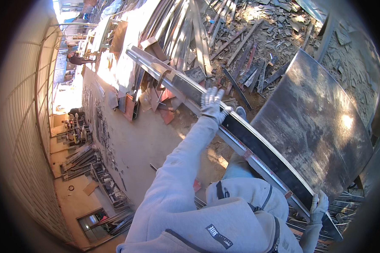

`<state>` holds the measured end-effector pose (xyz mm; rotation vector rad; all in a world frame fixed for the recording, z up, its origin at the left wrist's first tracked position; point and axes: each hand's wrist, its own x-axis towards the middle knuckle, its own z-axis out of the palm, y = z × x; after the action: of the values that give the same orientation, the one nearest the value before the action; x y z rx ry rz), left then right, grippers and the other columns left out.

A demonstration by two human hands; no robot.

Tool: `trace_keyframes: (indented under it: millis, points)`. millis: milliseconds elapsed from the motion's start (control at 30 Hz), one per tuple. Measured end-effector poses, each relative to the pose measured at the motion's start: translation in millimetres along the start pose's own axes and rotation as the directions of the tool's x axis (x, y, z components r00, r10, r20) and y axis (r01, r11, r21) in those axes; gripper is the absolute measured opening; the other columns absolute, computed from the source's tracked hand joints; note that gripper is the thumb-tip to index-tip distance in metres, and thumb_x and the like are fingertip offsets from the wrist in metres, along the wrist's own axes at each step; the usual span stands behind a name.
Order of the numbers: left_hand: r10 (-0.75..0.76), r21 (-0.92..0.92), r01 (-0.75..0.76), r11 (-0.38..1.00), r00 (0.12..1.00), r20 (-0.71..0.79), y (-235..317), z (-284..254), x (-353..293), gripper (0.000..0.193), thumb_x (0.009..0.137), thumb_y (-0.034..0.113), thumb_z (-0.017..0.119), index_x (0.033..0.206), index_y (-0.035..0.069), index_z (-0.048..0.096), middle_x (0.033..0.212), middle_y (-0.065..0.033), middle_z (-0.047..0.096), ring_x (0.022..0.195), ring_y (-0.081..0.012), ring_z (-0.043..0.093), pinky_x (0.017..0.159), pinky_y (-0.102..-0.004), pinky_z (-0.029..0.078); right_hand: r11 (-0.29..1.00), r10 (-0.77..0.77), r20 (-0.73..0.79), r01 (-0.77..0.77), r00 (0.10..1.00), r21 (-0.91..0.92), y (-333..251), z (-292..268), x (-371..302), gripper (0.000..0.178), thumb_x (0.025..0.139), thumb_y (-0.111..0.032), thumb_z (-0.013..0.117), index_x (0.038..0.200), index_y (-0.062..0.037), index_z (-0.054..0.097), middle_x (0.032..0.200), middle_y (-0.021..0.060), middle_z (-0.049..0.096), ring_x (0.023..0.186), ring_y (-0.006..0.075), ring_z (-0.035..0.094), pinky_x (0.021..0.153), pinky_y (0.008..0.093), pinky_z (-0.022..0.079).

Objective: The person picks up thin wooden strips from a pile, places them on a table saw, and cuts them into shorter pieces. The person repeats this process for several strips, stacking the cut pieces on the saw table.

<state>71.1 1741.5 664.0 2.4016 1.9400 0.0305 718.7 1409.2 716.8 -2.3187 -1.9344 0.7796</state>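
A ribbed wall [23, 109] flanks a yard of bare ground [145, 135]. A broad brown sheet [308, 130] stands beside a long black board [266, 155], which slants across the person's front along a metal rail. The gloved left hand [213, 105] spreads its fingers on the board's upper edge; the gloved right hand [319, 204] touches its lower end, but I cannot tell how tightly.

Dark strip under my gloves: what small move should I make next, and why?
I'd probably sight along the dark strip and, if needed, nudge it against the metal rail: your left hand is spread over it and your right hand is near one end, so you could likely steer it, and this view doesn't settle whether they touch throughout.
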Motion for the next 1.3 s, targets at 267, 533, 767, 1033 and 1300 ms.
trace_keyframes:
  millis: [267,533,767,1033,1300]
  points:
    - [-0.798,-0.311,0.753,0.58,0.602,-0.027,-171,25,68,0.136,0.078,0.057,0.092,0.17,-0.002,0.011,0.176,-0.0268,0.014,0.162,-0.0444,0.02,0.131,-0.0479,0.027,0.925,-0.313,0.129,0.272,0.941,0.265,-392,25,219,0.068,0.1,-0.046,0.071,0.144,0.0046,0.058,0.137,0.0271,0.066,0.126,0.0452,0.063,0.109,0.0521,0.048]
    - [-0.766,-0.333,0.714,0.616,0.642,-0.039,-161,12,77,0.121,0.081,0.044,0.079,0.168,-0.007,0.013,0.172,-0.0358,0.015,0.16,-0.053,0.018,0.132,-0.0598,0.02,0.926,-0.37,0.542,0.249,0.754,0.285,-581,105,356,0.093,0.097,-0.064,0.067,0.156,0.0045,0.046,0.152,0.0305,0.056,0.141,0.0476,0.054,0.12,0.0517,0.042]
    - [-0.775,-0.346,0.736,0.581,0.631,0.041,-160,-7,88,0.123,0.078,0.033,0.085,0.169,-0.007,0.011,0.172,-0.0358,0.015,0.159,-0.0559,0.019,0.13,-0.0641,0.02,0.914,-0.394,0.583,0.236,0.711,0.33,-624,133,362,0.088,0.104,-0.055,0.061,0.158,0.0105,0.038,0.148,0.0376,0.053,0.137,0.0521,0.054,0.117,0.0535,0.043]
    - [-0.798,-0.365,0.759,0.539,0.599,0.067,-158,-4,101,0.114,0.083,0.032,0.075,0.167,-0.011,0.012,0.172,-0.0377,0.013,0.16,-0.0583,0.016,0.13,-0.0671,0.016,0.886,-0.44,0.565,0.234,0.698,0.4,-634,139,367,0.087,0.097,-0.034,0.074,0.159,0.0132,0.035,0.157,0.0382,0.045,0.143,0.0544,0.049,0.122,0.0547,0.04]
    - [-0.739,-0.384,0.728,0.568,0.657,0.149,-168,-7,93,0.119,0.084,0.027,0.08,0.168,-0.009,0.004,0.173,-0.0385,0.004,0.159,-0.0626,0.008,0.128,-0.0707,0.012,0.86,-0.497,0.538,0.305,0.68,0.409,-646,149,372,0.094,0.102,-0.043,0.069,0.163,0.013,0.026,0.161,0.0399,0.04,0.144,0.0553,0.048,0.121,0.056,0.039]
